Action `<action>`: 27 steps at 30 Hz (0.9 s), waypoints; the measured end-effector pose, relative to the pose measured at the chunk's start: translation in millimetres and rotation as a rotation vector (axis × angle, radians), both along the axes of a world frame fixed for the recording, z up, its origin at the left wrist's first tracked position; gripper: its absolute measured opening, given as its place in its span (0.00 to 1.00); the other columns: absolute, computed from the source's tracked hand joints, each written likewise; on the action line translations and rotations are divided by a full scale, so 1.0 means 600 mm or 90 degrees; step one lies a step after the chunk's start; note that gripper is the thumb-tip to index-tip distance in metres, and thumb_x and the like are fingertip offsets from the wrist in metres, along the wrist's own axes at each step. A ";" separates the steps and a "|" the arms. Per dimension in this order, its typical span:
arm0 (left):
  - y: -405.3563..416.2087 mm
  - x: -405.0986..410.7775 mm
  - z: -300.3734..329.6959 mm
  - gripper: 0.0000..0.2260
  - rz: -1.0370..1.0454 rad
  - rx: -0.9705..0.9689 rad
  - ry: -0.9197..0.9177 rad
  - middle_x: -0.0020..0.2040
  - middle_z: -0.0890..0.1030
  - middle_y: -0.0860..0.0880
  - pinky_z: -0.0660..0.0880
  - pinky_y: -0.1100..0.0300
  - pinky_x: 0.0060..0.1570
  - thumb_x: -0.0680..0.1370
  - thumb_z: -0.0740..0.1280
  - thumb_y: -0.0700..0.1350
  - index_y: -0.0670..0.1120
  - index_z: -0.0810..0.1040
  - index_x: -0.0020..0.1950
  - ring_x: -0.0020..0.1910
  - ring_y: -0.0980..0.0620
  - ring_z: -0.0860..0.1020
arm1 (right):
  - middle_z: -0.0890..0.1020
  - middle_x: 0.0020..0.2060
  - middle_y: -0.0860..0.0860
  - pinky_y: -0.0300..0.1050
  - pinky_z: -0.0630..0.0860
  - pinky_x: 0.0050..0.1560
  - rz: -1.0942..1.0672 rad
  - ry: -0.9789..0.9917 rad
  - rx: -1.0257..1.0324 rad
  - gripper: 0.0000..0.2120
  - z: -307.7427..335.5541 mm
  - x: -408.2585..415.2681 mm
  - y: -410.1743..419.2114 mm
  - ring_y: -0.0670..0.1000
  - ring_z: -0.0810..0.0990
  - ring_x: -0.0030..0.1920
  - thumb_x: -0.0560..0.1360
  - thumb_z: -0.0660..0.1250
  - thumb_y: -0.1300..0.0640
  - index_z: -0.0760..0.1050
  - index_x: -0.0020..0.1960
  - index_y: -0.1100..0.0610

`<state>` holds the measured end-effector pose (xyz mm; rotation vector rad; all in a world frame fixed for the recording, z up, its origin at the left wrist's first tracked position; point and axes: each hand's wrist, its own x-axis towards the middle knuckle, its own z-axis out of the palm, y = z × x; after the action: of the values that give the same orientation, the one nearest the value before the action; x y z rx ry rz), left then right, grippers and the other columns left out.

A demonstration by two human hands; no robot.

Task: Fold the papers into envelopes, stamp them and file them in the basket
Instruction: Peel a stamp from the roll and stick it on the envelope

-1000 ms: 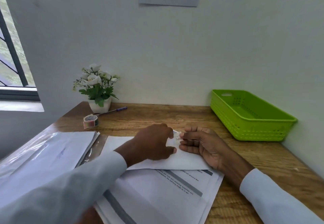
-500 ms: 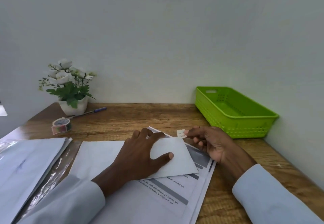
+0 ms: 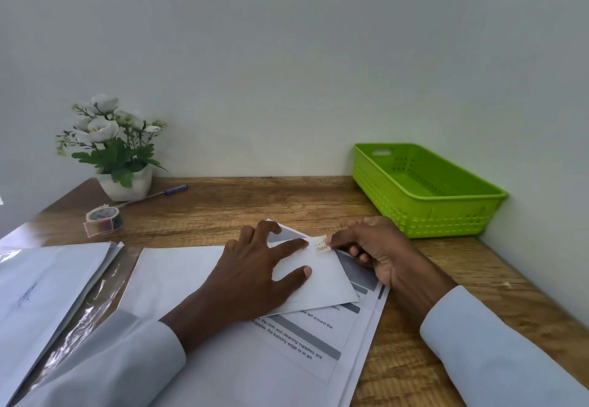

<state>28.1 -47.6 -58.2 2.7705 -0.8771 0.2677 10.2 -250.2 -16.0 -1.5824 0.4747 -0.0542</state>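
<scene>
Left hand (image 3: 255, 274) presses flat, fingers spread, on the light, slippery envelope (image 3: 322, 282); right hand (image 3: 379, 247) pinches the flimsy stamp sticker (image 3: 321, 245) by its edge — best held there.

bare wood (image 3: 271, 206) between hands and wall, basket (image 3: 424, 190) blocking right corner

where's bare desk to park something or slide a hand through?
Bare wood runs along the wall between the pen and the green basket, behind both hands. A narrower strip lies right of the printed sheets, below the basket. Crowded: the near left, under the paper stack, plastic sleeve, envelope, tape roll and flower pot.
</scene>
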 end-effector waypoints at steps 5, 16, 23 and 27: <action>0.000 -0.001 -0.001 0.31 -0.025 0.035 -0.016 0.72 0.56 0.56 0.62 0.53 0.63 0.71 0.37 0.70 0.69 0.56 0.74 0.67 0.52 0.59 | 0.73 0.19 0.50 0.34 0.59 0.19 -0.003 -0.004 -0.009 0.17 -0.002 0.002 0.003 0.45 0.64 0.20 0.64 0.76 0.72 0.70 0.39 0.58; -0.001 0.001 -0.002 0.30 -0.030 0.047 -0.018 0.71 0.57 0.56 0.63 0.52 0.63 0.72 0.37 0.70 0.70 0.56 0.73 0.67 0.52 0.59 | 0.75 0.28 0.53 0.35 0.62 0.18 0.014 -0.038 -0.118 0.20 -0.009 0.000 0.005 0.44 0.67 0.19 0.64 0.78 0.69 0.73 0.52 0.61; -0.001 0.001 0.000 0.30 -0.033 0.050 -0.016 0.71 0.57 0.56 0.64 0.53 0.62 0.72 0.37 0.70 0.70 0.56 0.74 0.66 0.52 0.60 | 0.82 0.35 0.56 0.40 0.67 0.24 0.037 -0.097 -0.258 0.20 -0.027 0.008 0.007 0.48 0.74 0.24 0.61 0.81 0.64 0.74 0.47 0.58; -0.001 0.001 -0.001 0.31 -0.036 0.046 -0.016 0.71 0.58 0.56 0.63 0.53 0.62 0.72 0.37 0.70 0.70 0.56 0.74 0.67 0.52 0.60 | 0.80 0.35 0.52 0.45 0.70 0.32 0.035 -0.103 -0.319 0.22 -0.032 0.013 -0.001 0.51 0.76 0.32 0.58 0.84 0.55 0.73 0.42 0.55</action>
<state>28.5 -48.2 -58.5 2.8087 -0.9882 0.2678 17.9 -251.0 -35.0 -2.0621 0.3013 -0.2742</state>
